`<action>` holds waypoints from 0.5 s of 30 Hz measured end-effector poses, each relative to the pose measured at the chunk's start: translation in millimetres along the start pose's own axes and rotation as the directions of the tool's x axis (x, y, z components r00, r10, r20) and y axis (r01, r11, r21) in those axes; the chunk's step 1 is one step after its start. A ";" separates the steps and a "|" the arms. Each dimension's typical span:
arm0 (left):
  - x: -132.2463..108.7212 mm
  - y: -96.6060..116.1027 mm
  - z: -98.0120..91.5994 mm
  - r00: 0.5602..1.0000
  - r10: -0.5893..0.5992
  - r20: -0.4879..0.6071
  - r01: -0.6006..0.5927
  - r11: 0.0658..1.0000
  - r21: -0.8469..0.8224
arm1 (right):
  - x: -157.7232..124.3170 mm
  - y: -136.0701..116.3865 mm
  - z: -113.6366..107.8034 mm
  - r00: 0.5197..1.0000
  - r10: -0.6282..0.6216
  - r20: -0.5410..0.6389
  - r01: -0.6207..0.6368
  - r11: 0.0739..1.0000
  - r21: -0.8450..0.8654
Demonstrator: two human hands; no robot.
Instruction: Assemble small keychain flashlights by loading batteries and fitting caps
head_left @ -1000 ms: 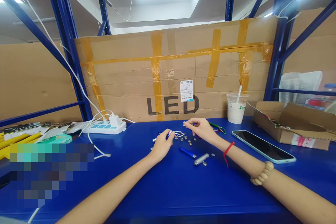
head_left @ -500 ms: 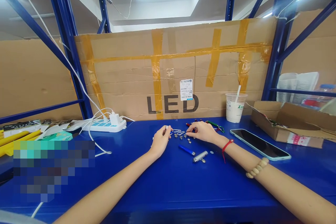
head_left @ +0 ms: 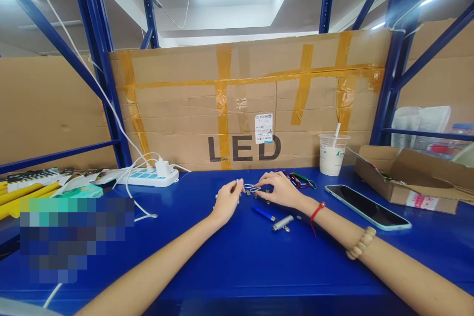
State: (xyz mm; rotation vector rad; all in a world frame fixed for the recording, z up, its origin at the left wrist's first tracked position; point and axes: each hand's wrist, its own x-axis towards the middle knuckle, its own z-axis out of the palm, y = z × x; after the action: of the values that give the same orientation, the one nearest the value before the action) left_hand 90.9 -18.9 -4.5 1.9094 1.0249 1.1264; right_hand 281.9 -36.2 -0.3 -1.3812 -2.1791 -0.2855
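At frame centre, the left hand [head_left: 225, 201] pinches a small silver cylinder [head_left: 237, 183]; the right hand [head_left: 280, 190], fingers curled, touches tiny silver button cells [head_left: 256, 193].

Bare forearms, no sleeves, red string on right wrist [head_left: 315, 211], beaded bracelet [head_left: 361, 249] further up

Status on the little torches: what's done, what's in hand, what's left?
Done: unclear; a blue torch and a silver torch lie on the table. In hand: left hand holds a small silver piece; right hand rests on the button cells. Left: loose cells.
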 end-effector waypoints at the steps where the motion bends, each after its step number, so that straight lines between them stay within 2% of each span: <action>1: 0.1 -0.2 0.2 1.000 0.002 0.003 -0.002 1.000 0.002 | -0.2 0.7 0.0 1.000 -0.004 0.004 0.004 1.000 0.001; 8: 0.0 0.0 1.3 0.998 0.059 -0.016 -0.058 0.995 0.086 | -0.1 5.6 3.1 0.999 -0.037 0.028 0.036 0.999 0.022; 15: -2.3 5.0 1.6 0.999 0.034 0.002 -0.034 0.996 0.086 | 0.0 3.3 2.7 0.999 -0.020 0.047 0.017 0.997 0.069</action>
State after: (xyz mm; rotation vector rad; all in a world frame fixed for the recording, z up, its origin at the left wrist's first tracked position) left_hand 93.0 -23.4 -1.7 2.0012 1.0597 1.1176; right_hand 283.9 -33.5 -3.0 -1.3435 -2.2205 -0.1852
